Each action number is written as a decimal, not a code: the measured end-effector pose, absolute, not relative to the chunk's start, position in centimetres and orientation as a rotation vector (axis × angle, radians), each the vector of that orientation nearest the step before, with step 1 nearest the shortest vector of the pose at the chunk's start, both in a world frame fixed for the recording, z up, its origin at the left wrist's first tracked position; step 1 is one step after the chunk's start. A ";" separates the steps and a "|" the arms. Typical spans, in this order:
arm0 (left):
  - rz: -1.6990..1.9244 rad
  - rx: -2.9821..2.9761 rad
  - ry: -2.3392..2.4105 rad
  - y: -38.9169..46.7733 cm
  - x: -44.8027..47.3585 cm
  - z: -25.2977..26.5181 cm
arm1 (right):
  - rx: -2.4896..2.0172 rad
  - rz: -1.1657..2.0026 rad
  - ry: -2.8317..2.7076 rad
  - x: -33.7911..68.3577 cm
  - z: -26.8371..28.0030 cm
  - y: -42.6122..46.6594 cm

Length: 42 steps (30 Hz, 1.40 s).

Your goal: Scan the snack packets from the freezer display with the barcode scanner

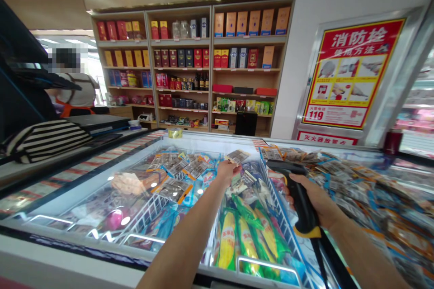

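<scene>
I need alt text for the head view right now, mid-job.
The left hand holds a small flat brownish plastic packet over a white chest freezer; the right hand grips a black pistol-shaped scanner with yellow trim. Long yellow-and-green plastic packs lie below, and beige shelves of colourful boxes stand behind.

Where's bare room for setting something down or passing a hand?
Set down: the narrow white far rim, right of the yellow container. Hand pass: likely above the corn packs, between the left forearm and the scanner in the right hand. Crowded: the packet heap at right; the blue packets left of that forearm.
</scene>
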<state>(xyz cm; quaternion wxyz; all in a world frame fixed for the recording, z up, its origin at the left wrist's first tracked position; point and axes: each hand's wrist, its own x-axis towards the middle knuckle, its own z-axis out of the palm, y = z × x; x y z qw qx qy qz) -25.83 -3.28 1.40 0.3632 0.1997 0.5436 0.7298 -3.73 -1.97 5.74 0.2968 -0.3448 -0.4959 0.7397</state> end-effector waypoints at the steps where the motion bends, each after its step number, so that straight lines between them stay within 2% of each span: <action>1: 1.944 0.478 1.343 -3.0 -25.2 1.3 | -0.896 1.996 -1.291 -3.9 5.7 -2.2; 7: 2.109 0.470 1.195 -2.0 -23.5 0.8 | -0.854 2.059 -1.229 -4.7 5.6 -3.1; 26: 2.198 0.586 1.349 -1.8 -24.1 0.2 | -0.823 2.043 -1.265 -4.6 6.5 -3.8; 35: 2.528 0.110 1.383 -4.1 -31.1 1.2 | -0.858 1.903 -1.158 -1.8 6.4 0.4; 39: 2.425 0.085 1.473 -4.0 -30.4 1.0 | -0.924 1.780 -1.151 -0.8 6.6 2.1; 42: 2.296 0.307 1.506 -2.0 -27.3 1.3 | -0.936 1.735 -1.142 0.1 6.9 3.3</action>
